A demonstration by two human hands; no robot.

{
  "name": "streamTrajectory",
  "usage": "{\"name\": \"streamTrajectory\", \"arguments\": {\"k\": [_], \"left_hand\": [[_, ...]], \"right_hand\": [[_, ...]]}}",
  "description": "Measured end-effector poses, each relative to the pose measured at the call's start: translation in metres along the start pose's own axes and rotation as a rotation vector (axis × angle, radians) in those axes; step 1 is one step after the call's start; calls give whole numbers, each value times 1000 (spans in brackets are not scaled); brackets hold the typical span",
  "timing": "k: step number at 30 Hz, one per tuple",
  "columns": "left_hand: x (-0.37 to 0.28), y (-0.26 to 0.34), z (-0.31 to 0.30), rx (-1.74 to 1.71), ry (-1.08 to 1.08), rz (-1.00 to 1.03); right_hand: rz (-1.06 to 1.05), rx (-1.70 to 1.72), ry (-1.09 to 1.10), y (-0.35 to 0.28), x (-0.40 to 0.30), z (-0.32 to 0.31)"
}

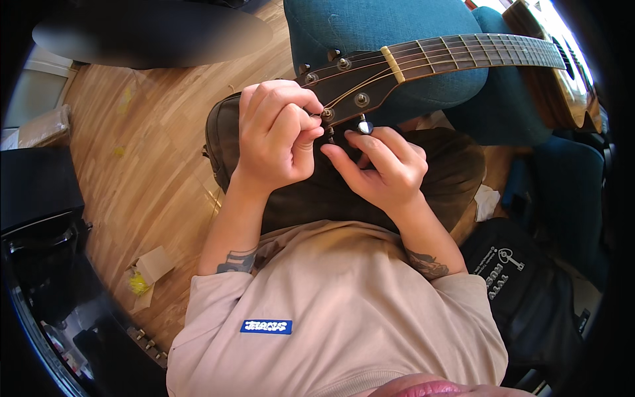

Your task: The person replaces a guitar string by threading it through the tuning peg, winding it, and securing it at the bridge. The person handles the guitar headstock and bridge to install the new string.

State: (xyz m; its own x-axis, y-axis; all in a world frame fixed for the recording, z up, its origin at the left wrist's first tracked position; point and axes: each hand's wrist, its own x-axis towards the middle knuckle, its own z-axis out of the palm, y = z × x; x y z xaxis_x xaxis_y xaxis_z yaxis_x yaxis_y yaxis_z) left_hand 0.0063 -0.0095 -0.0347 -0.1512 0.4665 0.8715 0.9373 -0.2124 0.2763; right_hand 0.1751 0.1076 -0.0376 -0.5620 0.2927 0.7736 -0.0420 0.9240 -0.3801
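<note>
An acoustic guitar's dark headstock (373,94) extends over my lap, strings running across the pale nut (393,64) to the metal tuning posts. My left hand (280,134) has its thumb and fingertips pinched together at the tuning post (327,114) on the near side, on what looks like the end of a guitar string (349,96). Below the headstock's near edge, my right hand (389,166) has thumb and index finger around a tuner whose button is hidden or too dark to make out. Its index finger lies beside a chrome tuner button (365,127).
The guitar body (555,94) rests on teal upholstered seating (387,25) at the right. A black printed bag (526,288) lies lower right, near a crumpled white cloth or tissue (487,202). On the wooden floor (149,164) is an opened small carton (153,265). A glossy black case (64,297) stands left.
</note>
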Motion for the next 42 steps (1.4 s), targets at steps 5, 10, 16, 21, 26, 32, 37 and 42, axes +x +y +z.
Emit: {"name": "streamTrajectory", "arguments": {"k": [5, 10, 16, 21, 26, 32, 37, 42], "left_hand": [[0, -1, 1, -1, 14, -1], [-1, 0, 2, -3, 17, -6], [-2, 0, 2, 0, 39, -4], [-5, 0, 5, -17, 78, -34], [-6, 1, 6, -10, 84, -43], [-6, 1, 5, 21, 77, -41], [-4, 3, 1, 42, 37, -12], [-3, 3, 1, 40, 46, -12]], "right_hand": [[199, 196, 0, -15, -10, 19], [1439, 1912, -115, -26, -22, 16], [1201, 1295, -108, -30, -21, 13], [942, 1008, -38, -34, -25, 20], [938, 1004, -58, -35, -22, 18], [1050, 1139, -201, -34, -15, 13], [1579, 2150, -308, -11, -14, 8], [1566, 2634, -313, -13, -19, 15]]}}
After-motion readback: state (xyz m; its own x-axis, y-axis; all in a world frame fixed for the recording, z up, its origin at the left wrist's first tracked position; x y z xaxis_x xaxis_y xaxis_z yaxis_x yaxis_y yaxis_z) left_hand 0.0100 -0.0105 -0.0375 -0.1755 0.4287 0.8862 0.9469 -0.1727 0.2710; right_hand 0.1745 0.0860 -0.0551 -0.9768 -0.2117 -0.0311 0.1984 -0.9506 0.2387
